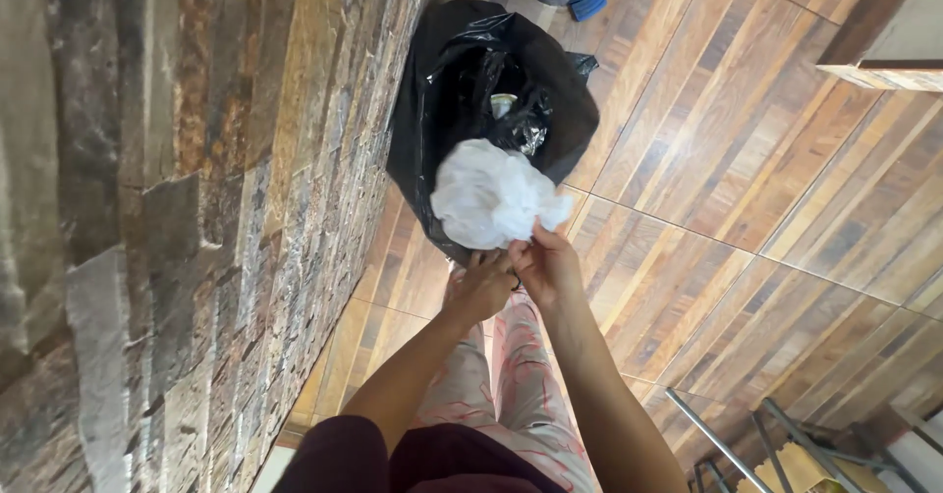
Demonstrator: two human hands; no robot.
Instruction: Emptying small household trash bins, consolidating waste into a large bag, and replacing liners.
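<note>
Held mid-frame over open black bag [432,149]: white bag [491,193] pinched by right hand [548,262], not dropped; left hand [478,287] gripping black rim.

Rough stone wall [147,208] on the left (brown and grey), wood-look tiled floor [747,159] beside it.
</note>
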